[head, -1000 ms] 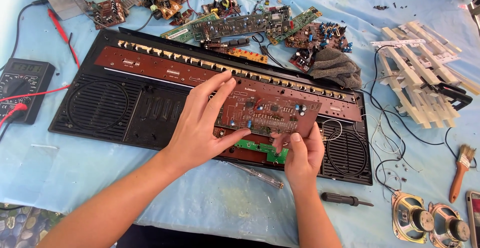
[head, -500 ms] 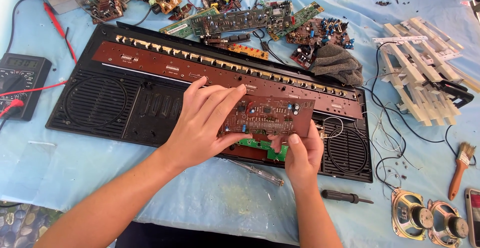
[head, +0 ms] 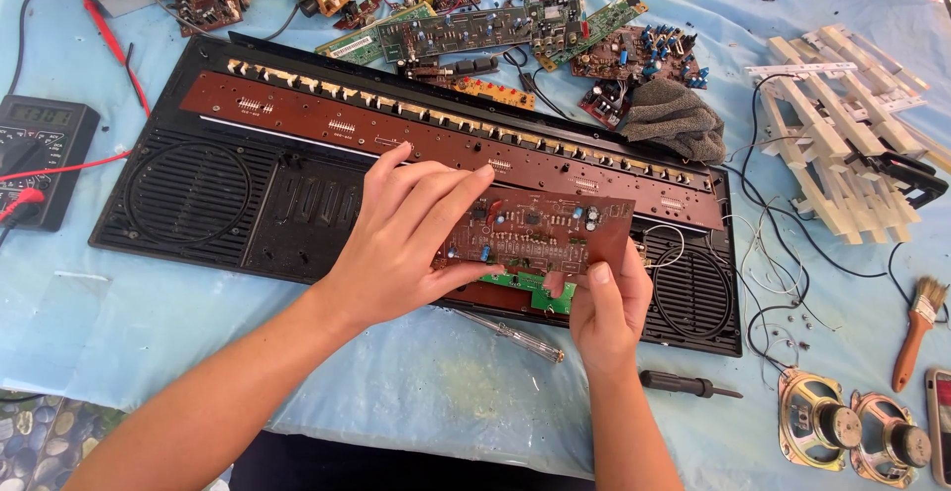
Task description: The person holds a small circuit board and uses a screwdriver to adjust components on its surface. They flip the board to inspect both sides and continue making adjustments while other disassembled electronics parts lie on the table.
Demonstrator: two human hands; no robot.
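Note:
Both of my hands hold a brown circuit board [head: 547, 234] studded with small components, just above a long black plastic case [head: 198, 204] with speaker grilles. My left hand [head: 401, 238] grips the board's left end, fingers spread over its top. My right hand [head: 606, 303] pinches the lower right edge, thumb on the board. A green circuit board [head: 540, 291] shows under the brown one. A long brown board [head: 416, 129] lies along the case's upper part.
A multimeter [head: 40, 154] with red leads sits at left. Several loose circuit boards [head: 515, 25] and a grey cloth [head: 676, 114] lie behind the case. Two screwdrivers [head: 688, 385], two small speakers [head: 854, 427], a brush [head: 916, 332], white slats [head: 842, 134] and wires [head: 783, 253] are at right.
The brown board has been lifted and tilted slightly in my hands, my left fingers shifting along its top. My view has moved a little.

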